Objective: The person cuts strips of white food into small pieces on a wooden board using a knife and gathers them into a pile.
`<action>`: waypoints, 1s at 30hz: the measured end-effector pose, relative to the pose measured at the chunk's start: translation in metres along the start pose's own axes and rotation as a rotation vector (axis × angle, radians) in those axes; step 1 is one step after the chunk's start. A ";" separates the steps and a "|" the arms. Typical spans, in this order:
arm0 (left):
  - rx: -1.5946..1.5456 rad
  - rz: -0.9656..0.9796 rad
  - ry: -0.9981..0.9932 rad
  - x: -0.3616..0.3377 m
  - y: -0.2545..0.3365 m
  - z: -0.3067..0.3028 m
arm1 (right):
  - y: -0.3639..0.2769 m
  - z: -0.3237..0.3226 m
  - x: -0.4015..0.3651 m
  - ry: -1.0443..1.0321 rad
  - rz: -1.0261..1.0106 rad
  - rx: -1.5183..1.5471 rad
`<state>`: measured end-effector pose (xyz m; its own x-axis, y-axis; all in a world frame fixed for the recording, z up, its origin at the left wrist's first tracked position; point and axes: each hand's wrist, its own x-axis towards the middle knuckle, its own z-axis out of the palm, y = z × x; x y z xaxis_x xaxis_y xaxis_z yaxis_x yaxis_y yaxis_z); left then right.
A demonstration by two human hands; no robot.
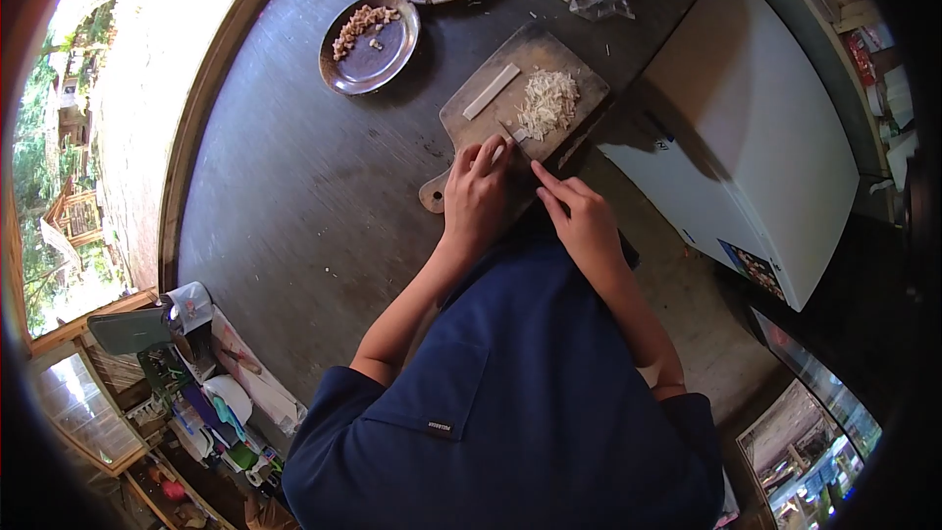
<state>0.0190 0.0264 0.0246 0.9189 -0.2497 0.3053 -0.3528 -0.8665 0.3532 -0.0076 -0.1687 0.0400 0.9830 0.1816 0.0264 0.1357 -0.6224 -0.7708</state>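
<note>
Pale shreds (549, 106) heaped on cutting board (536, 47), beside uncut strip (491, 91). Left hand (478, 186): fingers curled at board's near edge, can't tell what it holds. Right hand (582, 211): closed on knife (522, 147), index finger extended.

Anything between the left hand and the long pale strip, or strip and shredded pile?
Nothing visible blocks either. Bare cutting board separates the left hand from the long pale strip, and the strip from the shredded pile. The knife beside that hand lies off the direct line.

Daylight glares at the window opening (74, 172) on the left, shadow crosses the white appliance (775, 128), and fisheye distortion curves the edges.
</note>
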 end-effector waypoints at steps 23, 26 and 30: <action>0.103 0.019 0.005 -0.007 0.006 0.001 | -0.010 -0.018 -0.023 -0.033 0.029 -0.086; 0.108 0.018 0.004 -0.007 0.005 0.002 | -0.010 -0.018 -0.022 -0.031 0.020 -0.098; 0.123 -0.006 -0.037 -0.009 0.008 0.004 | 0.001 -0.010 -0.010 -0.026 0.007 -0.010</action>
<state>0.0086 0.0204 0.0214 0.9278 -0.2580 0.2694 -0.3248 -0.9140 0.2432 -0.0158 -0.1790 0.0450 0.9804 0.1969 0.0048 0.1305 -0.6312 -0.7646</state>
